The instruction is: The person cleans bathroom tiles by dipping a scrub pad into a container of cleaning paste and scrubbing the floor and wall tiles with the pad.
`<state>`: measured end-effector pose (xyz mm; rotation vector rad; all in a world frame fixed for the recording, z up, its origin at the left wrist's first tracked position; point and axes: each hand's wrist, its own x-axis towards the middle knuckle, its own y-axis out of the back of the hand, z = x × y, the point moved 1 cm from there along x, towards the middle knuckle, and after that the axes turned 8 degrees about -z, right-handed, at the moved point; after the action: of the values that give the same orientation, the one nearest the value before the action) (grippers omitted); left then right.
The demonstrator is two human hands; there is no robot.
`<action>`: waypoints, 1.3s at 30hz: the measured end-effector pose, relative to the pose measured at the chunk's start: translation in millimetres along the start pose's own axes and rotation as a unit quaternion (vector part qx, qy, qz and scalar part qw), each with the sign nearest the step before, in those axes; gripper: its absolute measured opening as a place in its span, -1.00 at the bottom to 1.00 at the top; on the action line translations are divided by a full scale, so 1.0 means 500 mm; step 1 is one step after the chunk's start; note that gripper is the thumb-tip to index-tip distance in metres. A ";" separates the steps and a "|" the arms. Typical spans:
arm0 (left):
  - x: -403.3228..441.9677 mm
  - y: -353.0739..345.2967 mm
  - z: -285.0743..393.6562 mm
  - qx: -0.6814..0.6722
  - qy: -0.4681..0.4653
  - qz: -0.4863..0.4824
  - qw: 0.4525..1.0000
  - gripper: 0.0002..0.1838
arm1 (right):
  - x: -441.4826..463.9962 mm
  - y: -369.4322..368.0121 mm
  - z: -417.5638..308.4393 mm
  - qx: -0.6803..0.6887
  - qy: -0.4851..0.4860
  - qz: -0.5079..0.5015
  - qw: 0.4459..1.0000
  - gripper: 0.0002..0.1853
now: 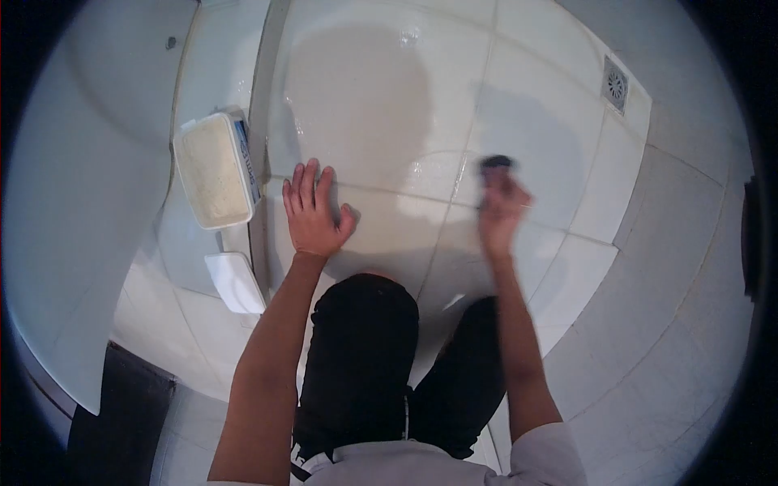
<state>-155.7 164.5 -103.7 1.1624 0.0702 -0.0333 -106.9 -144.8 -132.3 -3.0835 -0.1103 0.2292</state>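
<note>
Flat on the wet tiled floor (381,215), my left hand (314,212) has its fingers spread and holds nothing. My right hand (501,212), blurred by motion, is closed around a small dark object (496,163) against the tiles to the right. What exactly the dark object is cannot be made out. To the left of my left hand sits a white rectangular tub (215,172) with pale, cloudy contents and a blue label on its side. A white piece like a lid (235,282) lies just below the tub.
A square metal drain (615,84) is set in the floor at the upper right. A raised ledge (258,105) runs beside the tub, with a smooth curved pale panel (81,202) at the far left. A dark mat (121,417) lies at the lower left.
</note>
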 end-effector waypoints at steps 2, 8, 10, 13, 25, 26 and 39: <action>-0.004 0.001 0.004 0.007 0.002 -0.007 1.000 -0.29 | -0.008 0.197 -0.059 -0.652 0.036 0.085 0.753 -0.68; 0.001 0.005 0.007 0.012 -0.005 -0.008 1.000 -0.27 | 0.010 0.237 -0.048 -0.628 -0.051 0.233 0.741 -0.65; 0.001 0.003 0.007 0.017 -0.007 -0.017 1.000 -0.27 | 0.006 0.118 -0.039 -0.609 -0.024 0.182 0.772 -0.62; 0.000 -0.003 0.006 0.014 -0.013 0.003 1.000 -0.31 | -0.018 -0.161 -0.007 -0.596 0.049 0.029 0.801 -0.67; 0.005 0.000 0.016 0.056 -0.042 0.015 0.997 -0.34 | 0.025 0.429 -0.110 -0.592 0.037 0.031 0.804 -0.61; 0.005 -0.004 0.015 0.055 -0.045 0.012 0.997 -0.34 | 0.011 0.406 -0.107 -0.593 0.033 0.033 0.804 -0.61; 0.005 -0.008 0.001 0.060 -0.045 0.009 0.997 -0.31 | -0.005 -0.133 -0.060 -0.451 0.159 -0.179 0.860 -0.59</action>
<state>-153.7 162.5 -107.3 1.2800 -0.0226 -0.0739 -109.5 -79.8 -98.6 -3.8152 -1.0423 -0.5039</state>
